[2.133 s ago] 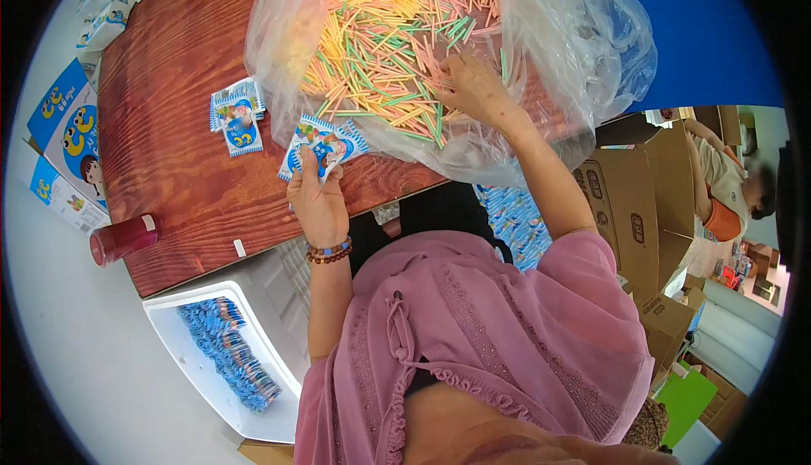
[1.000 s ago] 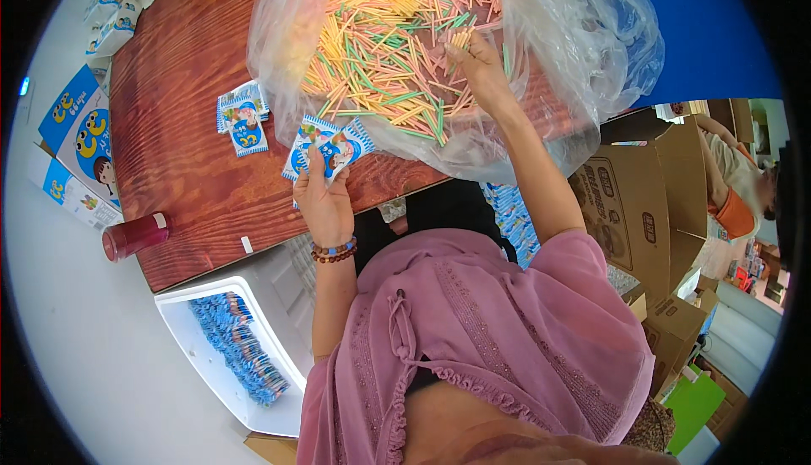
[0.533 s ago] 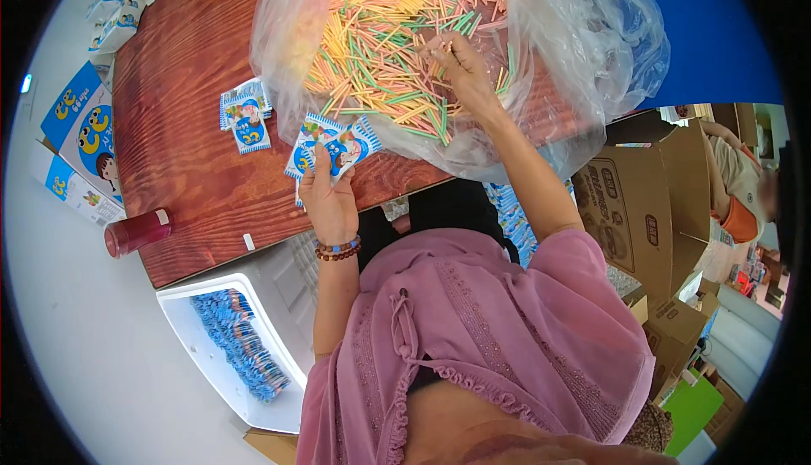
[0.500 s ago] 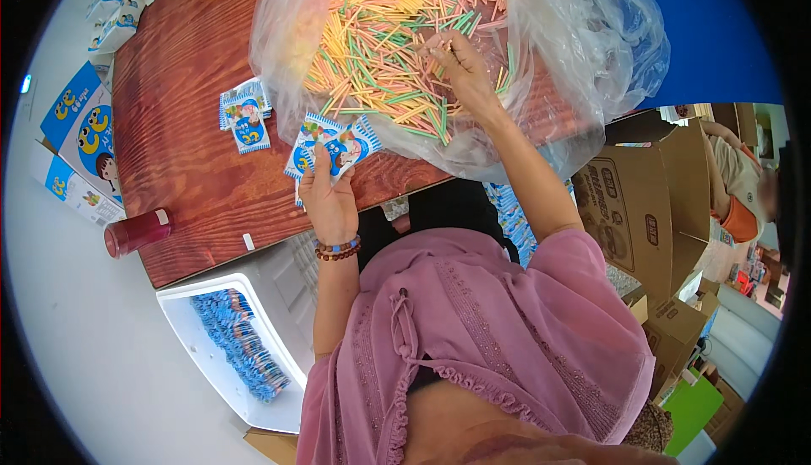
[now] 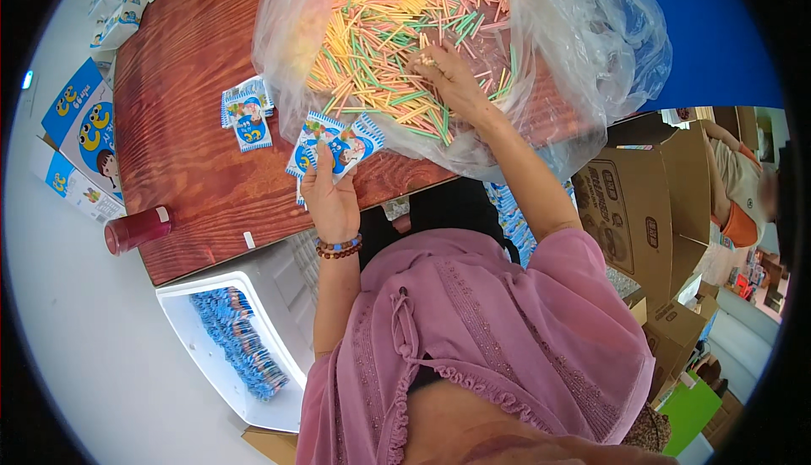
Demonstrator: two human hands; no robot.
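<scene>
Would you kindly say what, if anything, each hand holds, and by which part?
The left hand holds blue packets near their lower edge. The right hand appears to hold pale sticks; by which part is unclear.

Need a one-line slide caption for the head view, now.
Left hand holds blue-and-white packets; right hand is among multicoloured sticks in an open clear plastic bag.

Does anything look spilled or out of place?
Nothing plainly spilled. The reddish container at the edge of the table appears to lean outward, though lens distortion may explain that; the coloured sticks lie jumbled within the clear plastic bag.
</scene>
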